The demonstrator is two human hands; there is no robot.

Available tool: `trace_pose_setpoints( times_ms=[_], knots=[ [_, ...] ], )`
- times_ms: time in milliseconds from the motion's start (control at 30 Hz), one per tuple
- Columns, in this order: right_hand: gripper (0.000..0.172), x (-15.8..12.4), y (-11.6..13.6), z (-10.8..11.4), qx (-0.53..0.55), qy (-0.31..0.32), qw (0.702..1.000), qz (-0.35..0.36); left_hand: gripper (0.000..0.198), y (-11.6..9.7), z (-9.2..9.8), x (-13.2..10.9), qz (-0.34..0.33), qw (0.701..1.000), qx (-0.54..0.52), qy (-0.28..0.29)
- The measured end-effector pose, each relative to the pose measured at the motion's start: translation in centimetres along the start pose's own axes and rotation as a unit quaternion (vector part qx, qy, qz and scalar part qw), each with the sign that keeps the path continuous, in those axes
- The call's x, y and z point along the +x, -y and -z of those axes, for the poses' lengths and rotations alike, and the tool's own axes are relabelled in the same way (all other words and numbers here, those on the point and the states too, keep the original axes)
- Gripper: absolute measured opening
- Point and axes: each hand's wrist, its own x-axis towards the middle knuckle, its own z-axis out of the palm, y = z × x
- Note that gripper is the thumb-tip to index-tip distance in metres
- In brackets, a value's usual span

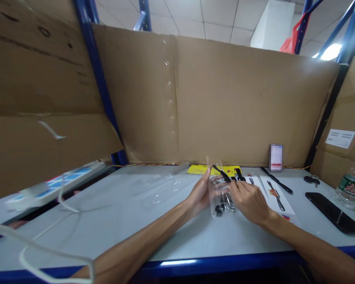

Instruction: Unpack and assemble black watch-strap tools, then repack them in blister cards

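A clear plastic bag (213, 199) stands upright, held at its left side by my left hand (199, 194). The fingers of that hand are partly behind the plastic. Small black parts (219, 210) show at the bottom of the bag. At the bag's right side, my right hand (248, 199) is closed with its fingertips on a slim black piece (221, 172), which slants up to the left across the upper bag. I cannot make out its exact kind, or whether it is inside or in front of the plastic. Another black part (239, 174) shows just above my right knuckles.
Behind the bag lies a yellow sheet (195, 169). To the right are a printed card (279, 199), a long black tool (276, 181), keys (312, 180), a dark phone (334, 213), a bottle (351, 185) and a propped phone (276, 157). A power strip (59, 183) lies left; cardboard walls (225, 102) enclose the table.
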Motion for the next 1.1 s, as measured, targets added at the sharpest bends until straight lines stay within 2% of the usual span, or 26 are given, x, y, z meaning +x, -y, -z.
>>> trace_pose_setpoints(
  times_ms=[133, 267, 400, 667, 1000, 1100],
  knots=[
    [0.02, 0.1, 0.8, 0.5, 0.033, -0.035, 0.997, 0.059, 0.06, 0.2, -0.3, -0.3, 0.035, 0.999, -0.004, 0.004],
    [0.023, 0.2, 1.5, 0.8, 0.085, -0.057, 0.988, 0.115, 0.062, 0.6, 0.1, -0.5, 0.088, 0.995, 0.008, 0.036],
    [0.021, 0.2, 1.8, 1.1, 0.1, -0.065, 0.982, 0.148, 0.064, 0.9, -0.1, -0.9, 0.079, 0.995, 0.024, 0.048],
    [0.017, 0.1, 2.3, 1.2, 0.118, -0.066, 0.978, 0.158, 0.079, 0.5, -1.2, -2.0, 0.044, 0.996, 0.05, 0.052],
    [0.015, -0.2, 2.9, 1.0, 0.125, -0.022, 0.976, 0.175, 0.092, 0.8, -0.6, -2.0, 0.049, 0.992, 0.093, 0.077],
    [0.018, -0.3, 3.0, 0.9, 0.136, -0.045, 0.975, 0.17, 0.093, 1.0, -0.5, -2.0, 0.051, 0.99, 0.103, 0.078]
  ],
)
